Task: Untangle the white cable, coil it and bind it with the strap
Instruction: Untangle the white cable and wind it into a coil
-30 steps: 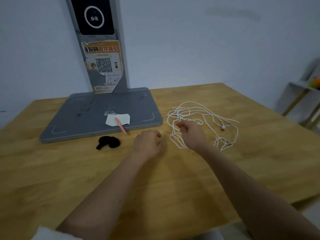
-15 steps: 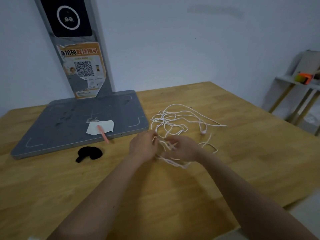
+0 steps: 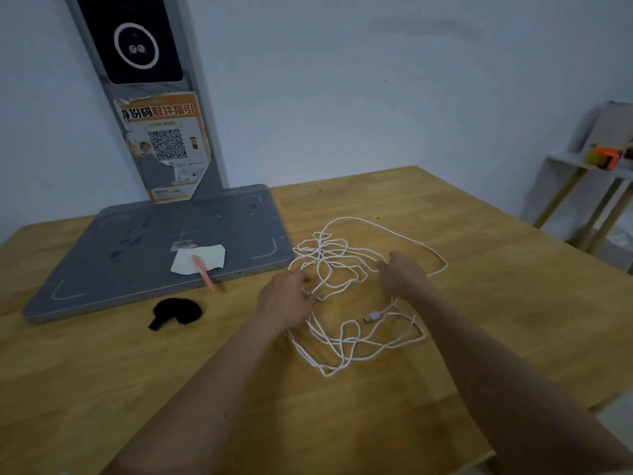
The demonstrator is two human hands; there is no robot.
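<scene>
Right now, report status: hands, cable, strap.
Left hand and right hand both in the white cable, grips unclear. Cable a loose tangle on the table. Black strap untouched, left of it. Nothing in the way.

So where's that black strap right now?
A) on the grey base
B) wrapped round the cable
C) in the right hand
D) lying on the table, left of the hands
D: the black strap lies alone on the wooden table, left of the left hand.
</scene>
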